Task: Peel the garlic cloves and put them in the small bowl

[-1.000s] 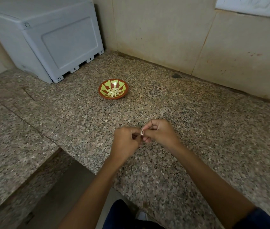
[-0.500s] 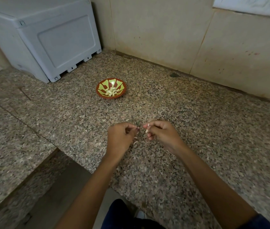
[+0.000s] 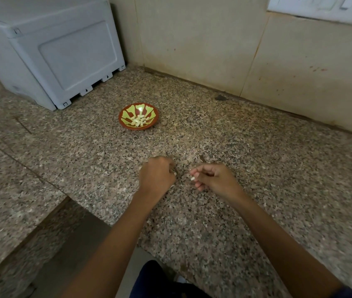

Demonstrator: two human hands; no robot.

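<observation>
Garlic clove (image 3: 192, 178), pale and small, pinched at the fingertips of the right hand (image 3: 212, 179), just above the counter (image 3: 256, 168) and near its front edge. Left hand (image 3: 156, 178) just beside, apart from the right, fingers curled; whether anything is held there, cannot tell. Open granite between the hands and the small bowl (image 3: 138, 116), farther back toward the rear left corner, with a heap of peeled cloves (image 3: 139, 121) inside. Grey plastic box (image 3: 48, 50) in that corner, against the tiled wall (image 3: 203, 44). Lower ledge along the counter's left edge.
</observation>
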